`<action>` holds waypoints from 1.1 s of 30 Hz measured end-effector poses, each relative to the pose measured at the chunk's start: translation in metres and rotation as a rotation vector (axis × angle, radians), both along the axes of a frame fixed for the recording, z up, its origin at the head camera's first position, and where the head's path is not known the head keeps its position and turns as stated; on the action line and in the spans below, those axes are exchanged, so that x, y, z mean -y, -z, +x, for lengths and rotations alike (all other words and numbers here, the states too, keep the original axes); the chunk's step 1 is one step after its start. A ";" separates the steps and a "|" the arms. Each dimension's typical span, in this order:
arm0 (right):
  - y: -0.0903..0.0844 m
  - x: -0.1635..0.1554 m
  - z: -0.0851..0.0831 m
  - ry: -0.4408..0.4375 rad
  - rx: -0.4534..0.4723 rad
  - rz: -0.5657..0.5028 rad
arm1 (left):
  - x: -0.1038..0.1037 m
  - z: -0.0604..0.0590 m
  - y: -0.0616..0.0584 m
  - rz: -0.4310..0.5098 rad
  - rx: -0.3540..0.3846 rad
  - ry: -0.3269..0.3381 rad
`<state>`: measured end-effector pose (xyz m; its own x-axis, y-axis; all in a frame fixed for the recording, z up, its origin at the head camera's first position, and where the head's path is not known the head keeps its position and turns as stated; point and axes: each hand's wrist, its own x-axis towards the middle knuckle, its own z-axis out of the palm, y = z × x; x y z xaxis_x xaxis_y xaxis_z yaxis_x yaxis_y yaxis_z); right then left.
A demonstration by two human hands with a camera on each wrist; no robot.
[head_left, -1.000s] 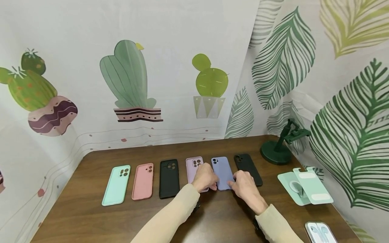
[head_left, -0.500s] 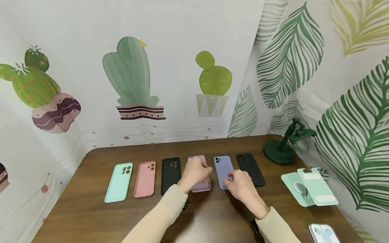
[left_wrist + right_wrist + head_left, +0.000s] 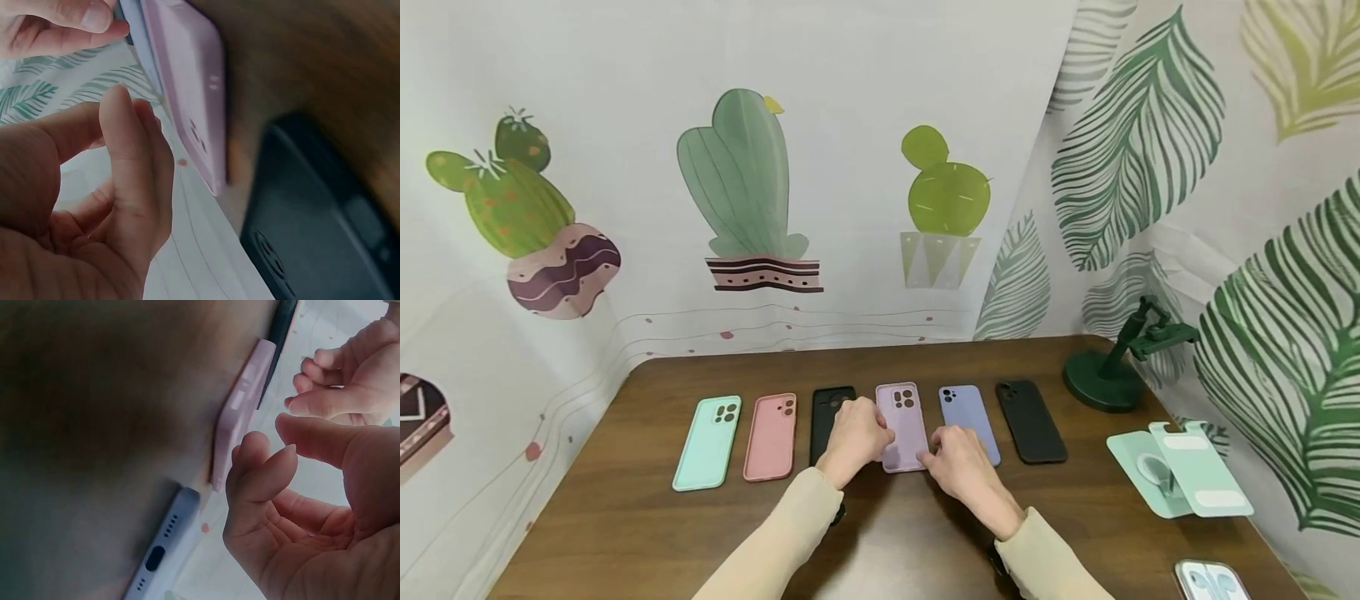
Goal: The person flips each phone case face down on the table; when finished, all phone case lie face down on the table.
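Note:
Six phone cases lie in a row on the brown table [image 3: 625,533]: mint [image 3: 707,442], pink [image 3: 771,436], black [image 3: 832,407], lilac [image 3: 903,425], lavender [image 3: 968,418] and black [image 3: 1032,421]. My left hand [image 3: 871,439] sits at the lilac case's near left edge, partly covering the middle black case. My right hand [image 3: 934,457] is at the lilac case's near right corner. In the left wrist view my left hand [image 3: 125,144] has loosely curled fingers just beside the lilac case [image 3: 187,81]. In the right wrist view my right hand [image 3: 262,462] curls close to the lilac case [image 3: 240,419], holding nothing.
A dark green stand [image 3: 1101,375] stands at the back right. Mint packaging cards [image 3: 1180,471] lie right of the cases, and an earbuds box [image 3: 1213,581] sits at the near right corner. Printed curtains close in the table's back and right sides.
Both hands have moved left from the lavender case to the lilac case. The lilac case, which the left hand covered before, now lies in full view in the row.

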<state>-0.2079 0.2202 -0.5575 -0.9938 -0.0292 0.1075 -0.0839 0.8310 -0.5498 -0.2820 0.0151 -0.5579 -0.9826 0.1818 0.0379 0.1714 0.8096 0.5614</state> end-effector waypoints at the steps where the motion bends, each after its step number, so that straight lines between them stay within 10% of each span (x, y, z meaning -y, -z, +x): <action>1: 0.000 0.002 -0.001 0.009 0.008 0.008 | 0.001 0.004 -0.005 0.009 0.010 0.000; 12: -0.004 0.007 -0.005 0.025 0.032 0.033 | -0.001 0.059 -0.078 0.082 0.125 -0.019; 18: -0.003 0.009 -0.006 0.031 0.057 0.033 | -0.005 0.061 -0.076 0.088 0.144 -0.026; 25: -0.006 0.010 -0.004 -0.001 0.018 0.046 | -0.003 0.040 -0.039 0.059 0.118 -0.003; 28: -0.008 0.010 -0.004 -0.012 0.018 0.058 | -0.005 0.056 -0.062 0.078 0.145 -0.029; 33: -0.010 0.010 -0.007 -0.016 0.033 0.068 | -0.004 0.056 -0.062 0.086 0.152 -0.020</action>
<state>-0.2144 0.2099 -0.5476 -0.9961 -0.0515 0.0716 -0.0803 0.8652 -0.4950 -0.2264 0.0186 -0.4959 -0.9815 0.1650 -0.0973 0.0636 0.7600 0.6468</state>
